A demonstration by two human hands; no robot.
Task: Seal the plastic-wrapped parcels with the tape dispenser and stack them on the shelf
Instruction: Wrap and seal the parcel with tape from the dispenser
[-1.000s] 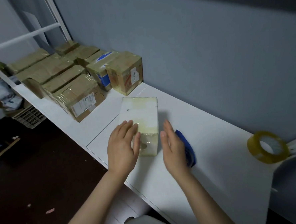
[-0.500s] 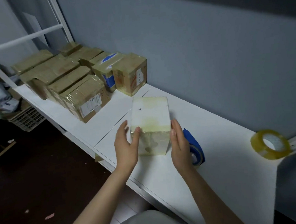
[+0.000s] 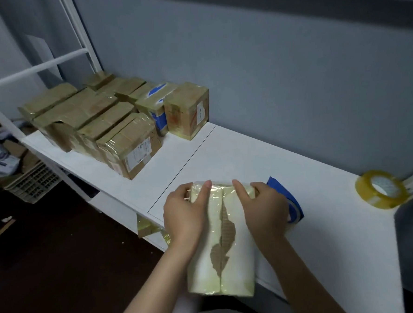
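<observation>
A white plastic-wrapped parcel (image 3: 220,247) is tipped toward me over the front edge of the white shelf (image 3: 325,221), showing a face with a torn strip of brown cardboard down its seam. My left hand (image 3: 183,214) grips its upper left edge and my right hand (image 3: 264,209) grips its upper right edge, fingers curled over the top. The blue tape dispenser (image 3: 289,199) lies on the shelf just behind my right hand, partly hidden by it.
Several taped brown parcels (image 3: 127,141) are packed together at the shelf's left end against the grey wall. A roll of clear yellowish tape (image 3: 381,189) lies at the right. A white frame post (image 3: 82,43) rises at the back left. Dark floor lies below.
Both hands closed on the parcel, lifted it off the shelf and turned it toward me, bringing its torn seam face into view. The view has shifted closer.
</observation>
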